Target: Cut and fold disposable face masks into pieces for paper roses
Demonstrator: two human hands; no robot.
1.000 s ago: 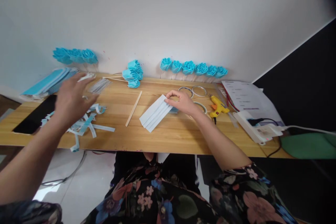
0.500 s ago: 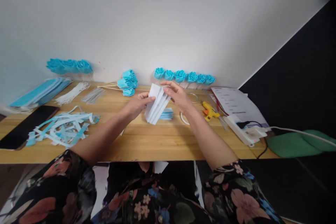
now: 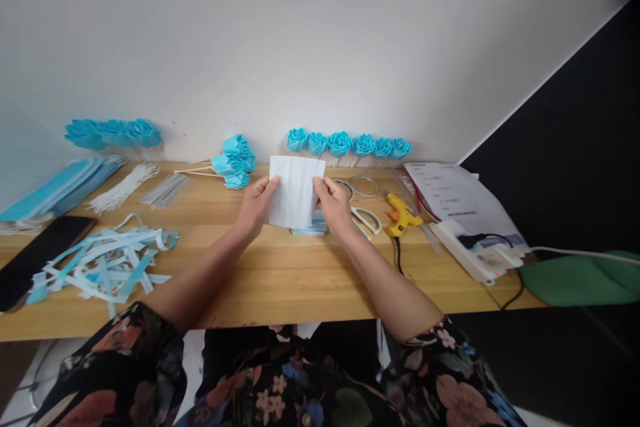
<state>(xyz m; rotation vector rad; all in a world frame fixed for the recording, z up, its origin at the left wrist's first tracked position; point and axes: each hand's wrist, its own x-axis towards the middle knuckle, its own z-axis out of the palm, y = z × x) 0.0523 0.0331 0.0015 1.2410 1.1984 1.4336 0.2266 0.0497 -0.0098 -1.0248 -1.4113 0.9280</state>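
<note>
1. The left hand [image 3: 256, 205] pinches the left edge of a white sheet [image 3: 296, 192], thumb on the near face, the other fingers curled behind.
2. The right hand [image 3: 335, 205] pinches the right edge the same way, so the sheet is spread between the two hands, faint creases running down it.
3. The sheet stands raised over the table [image 3: 280, 280], its pale face toward the person; whether its lower edge touches anything, I cannot tell.
4. Just below the right hand, partly behind the sheet, lies a blue stack [image 3: 311, 225].
5. To the right of the right hand are thin rings [image 3: 377, 187] and a pale loop [image 3: 369, 212], then a yellow glue gun [image 3: 404, 215] with a black cord [image 3: 399, 253].
6. Farther right come a printed paper [image 3: 453, 192], a white power strip [image 3: 463, 252] with plugs in it, and a green thing [image 3: 575, 278] at the table's end.
7. Beyond the right hand, six blue flowers [image 3: 341, 143] line the wall.
8. Beyond the left hand, and a little left, lies a flower bunch [image 3: 235, 161] on sticks.
9. Well left of the left hand are wires [image 3: 166, 190], white cords [image 3: 125, 187], masks [image 3: 53, 190] and three more flowers [image 3: 114, 133].
10. Nearer the person on that side, strips [image 3: 107, 263] lie heaped beside a phone [image 3: 37, 260].
</note>
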